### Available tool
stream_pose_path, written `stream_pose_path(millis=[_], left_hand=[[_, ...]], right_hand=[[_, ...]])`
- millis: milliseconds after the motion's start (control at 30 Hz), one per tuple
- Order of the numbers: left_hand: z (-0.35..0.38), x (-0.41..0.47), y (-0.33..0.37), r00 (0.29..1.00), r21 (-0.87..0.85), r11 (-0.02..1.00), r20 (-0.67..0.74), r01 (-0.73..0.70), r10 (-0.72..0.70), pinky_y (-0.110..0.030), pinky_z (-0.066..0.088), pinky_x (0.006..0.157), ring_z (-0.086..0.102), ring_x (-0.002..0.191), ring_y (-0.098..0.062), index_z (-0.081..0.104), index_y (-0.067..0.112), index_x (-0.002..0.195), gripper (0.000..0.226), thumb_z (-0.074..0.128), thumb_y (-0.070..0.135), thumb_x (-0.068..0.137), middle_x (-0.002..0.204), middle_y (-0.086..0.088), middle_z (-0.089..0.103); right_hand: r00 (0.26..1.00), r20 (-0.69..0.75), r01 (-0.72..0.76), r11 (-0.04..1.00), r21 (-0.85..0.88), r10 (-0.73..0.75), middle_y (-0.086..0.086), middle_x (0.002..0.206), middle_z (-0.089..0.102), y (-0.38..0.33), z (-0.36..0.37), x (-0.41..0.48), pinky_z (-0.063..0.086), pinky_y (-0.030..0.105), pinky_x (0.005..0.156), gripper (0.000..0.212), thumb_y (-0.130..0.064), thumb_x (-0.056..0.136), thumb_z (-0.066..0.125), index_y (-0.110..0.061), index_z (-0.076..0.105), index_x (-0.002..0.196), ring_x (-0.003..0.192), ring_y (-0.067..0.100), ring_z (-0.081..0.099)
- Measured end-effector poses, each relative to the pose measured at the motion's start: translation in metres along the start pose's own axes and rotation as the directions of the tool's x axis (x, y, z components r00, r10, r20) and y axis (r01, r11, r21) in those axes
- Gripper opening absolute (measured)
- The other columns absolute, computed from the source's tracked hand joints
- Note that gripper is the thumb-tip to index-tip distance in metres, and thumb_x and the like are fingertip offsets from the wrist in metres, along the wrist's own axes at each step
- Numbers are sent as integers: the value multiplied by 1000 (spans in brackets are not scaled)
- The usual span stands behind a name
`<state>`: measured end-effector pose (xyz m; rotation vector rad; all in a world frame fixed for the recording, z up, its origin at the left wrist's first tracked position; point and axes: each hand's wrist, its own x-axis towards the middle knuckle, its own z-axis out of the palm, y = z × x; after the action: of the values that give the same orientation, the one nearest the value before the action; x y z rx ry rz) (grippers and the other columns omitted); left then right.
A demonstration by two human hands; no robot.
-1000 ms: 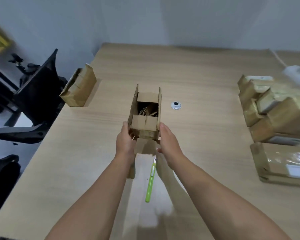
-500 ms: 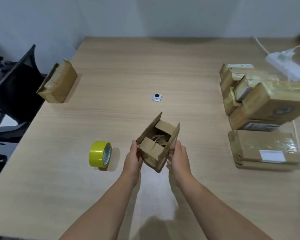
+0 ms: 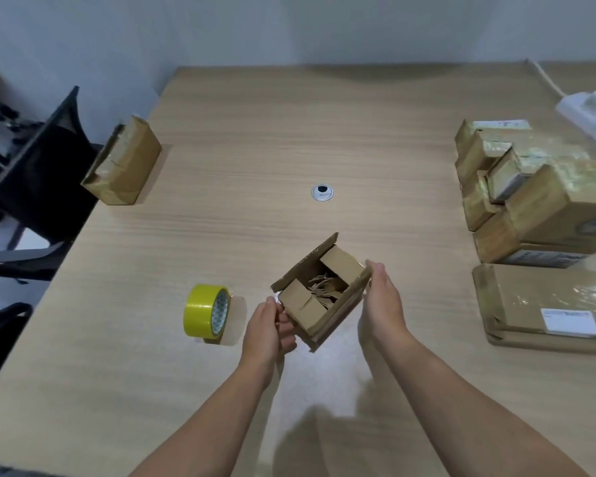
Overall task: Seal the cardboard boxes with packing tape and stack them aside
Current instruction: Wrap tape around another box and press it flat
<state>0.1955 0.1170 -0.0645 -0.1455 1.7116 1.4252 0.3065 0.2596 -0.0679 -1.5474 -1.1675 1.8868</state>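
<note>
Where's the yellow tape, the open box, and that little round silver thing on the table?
yellow tape roll (image 3: pixel 203 313), head view, on its yellow outer band.
open cardboard box (image 3: pixel 338 315), head view, on its near side wall.
silver cable grommet (image 3: pixel 322 193), head view, on its middle.

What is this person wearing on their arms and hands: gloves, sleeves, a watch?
Nothing shows. The left hand and right hand are bare, without gloves, rings or a watch. Both forearms are uncovered down to the picture's lower edge; no sleeve comes into view.

The right hand (image 3: pixel 382 304) has slid farther along the open box (image 3: pixel 327 316).
</note>
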Motion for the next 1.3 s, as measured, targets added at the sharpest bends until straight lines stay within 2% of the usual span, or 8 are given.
stream_pose_path(millis=[133, 400, 600, 800, 933, 1067, 1200, 1300], left_hand=[[9, -3, -4, 995, 6, 995, -4, -102, 102, -29, 57, 68, 69, 69, -8, 64, 13, 104, 38, 32, 33, 110, 73, 7, 73], [6, 4, 18, 990, 29, 990, 47, -135, 133, -21, 48, 75, 70, 82, 2, 70, 23, 103, 48, 26, 40, 110, 90, 9, 77], [-9, -1, 20, 973, 80, 970, 26, -231, 230, -34, 45, 92, 61, 117, -17, 65, 27, 112, 33, 33, 36, 108, 116, 3, 69], [-22, -7, 27, 942, 135, 932, 65, -337, 331, -30, 45, 95, 56, 124, -14, 60, 24, 128, 28, 51, 23, 101, 127, 4, 63], [-19, -10, 33, 916, 206, 902, 220, -379, 334, -30, 41, 105, 46, 130, 0, 47, 34, 142, 65, 56, 29, 78, 140, 14, 50], [-21, -9, 37, 890, 254, 855, 69, -452, 450, -24, 47, 97, 55, 120, -5, 55, 28, 131, 49, 60, 15, 84, 131, 5, 59], [-43, -3, 63, 778, 347, 789, -211, -507, 592, -4, 44, 73, 61, 98, -9, 68, 16, 113, 33, 51, -5, 93, 111, -2, 67], [-66, 11, 82, 762, 521, 760, -282, -389, 583, -17, 40, 80, 60, 101, -17, 70, 18, 109, 28, 51, 5, 94, 106, 1, 67]], right_hand=[[999, 31, -16, 1000, 5, 15, -9, 129, 63, 10, -6, -6, 33, 32, 110, 54, -62, 100, 31, -30, 62, 130, 126, 8, 52], [997, 28, 71, 992, -101, -68, 0, 117, 63, 32, -24, -35, 42, 32, 99, 47, -55, 105, 22, -29, 62, 106, 116, 14, 56], [975, 98, 201, 980, -2, -200, -14, 156, 36, 7, -32, -33, 25, 42, 122, 61, -67, 97, 34, -39, 36, 151, 145, 7, 31], [825, 406, 504, 836, -217, -393, -32, 152, 24, -12, -29, -25, 21, 9, 111, 81, -54, 80, 69, -53, 23, 147, 136, -25, 18], [783, 377, 620, 664, -417, -495, -19, 144, 38, -14, -24, -14, 21, -3, 99, 64, -33, 91, 73, -40, 39, 145, 131, -13, 33], [735, 361, 666, 511, -543, -574, -13, 120, 48, -7, -17, -2, 38, 20, 97, 28, -26, 93, 71, -18, 66, 119, 118, 15, 49], [730, 373, 665, 472, -579, -572, -15, 123, 41, 6, -15, 3, 41, 39, 103, 23, -28, 96, 67, -16, 67, 115, 119, 16, 44], [763, 346, 631, 511, -584, -546, -18, 128, 36, 10, -12, 0, 37, 38, 105, 24, -33, 97, 63, -16, 64, 115, 124, 11, 39]])
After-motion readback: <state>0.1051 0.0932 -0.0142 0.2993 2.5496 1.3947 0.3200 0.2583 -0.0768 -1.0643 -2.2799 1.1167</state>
